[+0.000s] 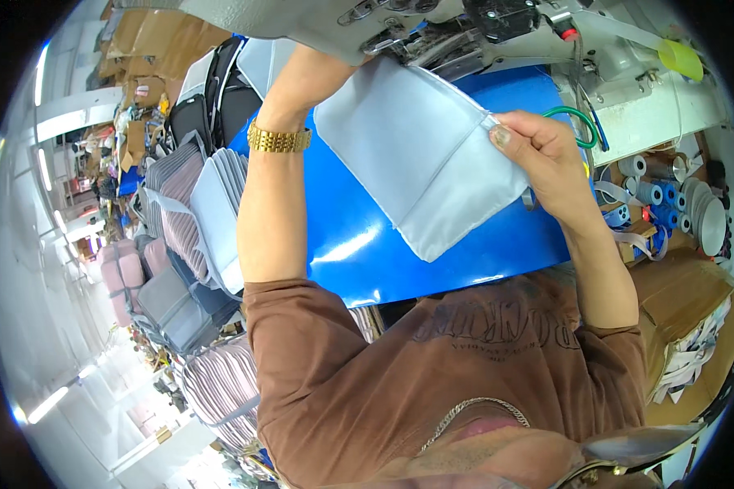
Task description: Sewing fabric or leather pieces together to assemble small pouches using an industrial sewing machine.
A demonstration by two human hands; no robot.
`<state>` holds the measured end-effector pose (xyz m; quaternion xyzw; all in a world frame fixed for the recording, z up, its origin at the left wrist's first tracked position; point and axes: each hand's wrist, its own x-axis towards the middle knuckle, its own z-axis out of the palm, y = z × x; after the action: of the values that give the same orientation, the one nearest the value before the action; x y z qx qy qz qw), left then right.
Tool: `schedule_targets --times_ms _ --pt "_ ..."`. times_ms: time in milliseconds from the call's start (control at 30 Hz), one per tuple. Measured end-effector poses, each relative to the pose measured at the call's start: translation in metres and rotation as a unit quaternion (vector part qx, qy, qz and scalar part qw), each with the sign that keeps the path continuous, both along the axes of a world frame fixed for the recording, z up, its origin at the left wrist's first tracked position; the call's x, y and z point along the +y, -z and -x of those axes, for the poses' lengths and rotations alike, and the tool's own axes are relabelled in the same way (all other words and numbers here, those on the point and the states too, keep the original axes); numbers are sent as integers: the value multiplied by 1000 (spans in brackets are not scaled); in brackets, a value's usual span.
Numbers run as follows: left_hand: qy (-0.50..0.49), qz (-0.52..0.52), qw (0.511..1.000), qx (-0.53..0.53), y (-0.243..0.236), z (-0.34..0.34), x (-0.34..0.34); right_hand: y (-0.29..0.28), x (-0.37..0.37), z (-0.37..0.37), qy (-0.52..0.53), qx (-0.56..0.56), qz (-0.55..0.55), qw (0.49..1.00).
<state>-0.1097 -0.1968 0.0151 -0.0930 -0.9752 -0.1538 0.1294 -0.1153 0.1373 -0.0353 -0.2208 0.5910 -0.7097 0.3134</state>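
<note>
Two hands are showing here, and both are meeting one pale grey-blue panel (420, 155), which is lying at a slant over the bench (347, 265), its top edge running in under one sewing machine (302, 18). The right hand (542, 155) is gripping the panel's right edge near the upper corner, one thumb pressing on top and the fingers curling behind, so that's a clear pinch! The left hand (322, 72) is sitting at the panel's upper left, right by the machine head; its fingers are disappearing behind the machine, so I can't tell whether they're spread or pressed together. One seam line is crossing the panel, and one gold-coloured band (280, 138) is circling the left wrist.

Just past the right hand, one green loop (575, 118) is poking out at the bench's edge. Up on the machine side, one red knob (569, 35) is showing, and one yellow-green roll (681, 59) is hanging further right. Several thread spools (669, 196) are crowding together on the right, too tightly overlapped to count, with one open cardboard box (685, 301) spilling white strips below them. Over on the left, one tied pink bundle (121, 281) is leaning beside one tied grey bundle (175, 301), while one striped stack (220, 391) is standing lower down, its layers packing too close for counting
</note>
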Motion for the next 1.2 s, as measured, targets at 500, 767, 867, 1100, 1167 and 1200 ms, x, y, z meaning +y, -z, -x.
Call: schedule_targets --times_ms 500,767,867,1100,1167,1200 --pt "-108 -33 993 17 -8 30 -23 -7 -55 -2 26 14 35 999" --pt "-146 -175 955 191 35 -63 59 -3 -74 0 53 75 44 995" --pt "-58 -76 968 230 45 -99 90 -3 -67 8 9 52 58 997" --pt "-34 29 977 208 33 -104 77 -7 -55 28 -104 68 5 992" --pt "-51 36 977 203 27 -104 77 -6 -56 24 -81 73 0 994" --pt "-48 45 978 200 23 -104 77 -5 -56 22 -69 80 -5 994"
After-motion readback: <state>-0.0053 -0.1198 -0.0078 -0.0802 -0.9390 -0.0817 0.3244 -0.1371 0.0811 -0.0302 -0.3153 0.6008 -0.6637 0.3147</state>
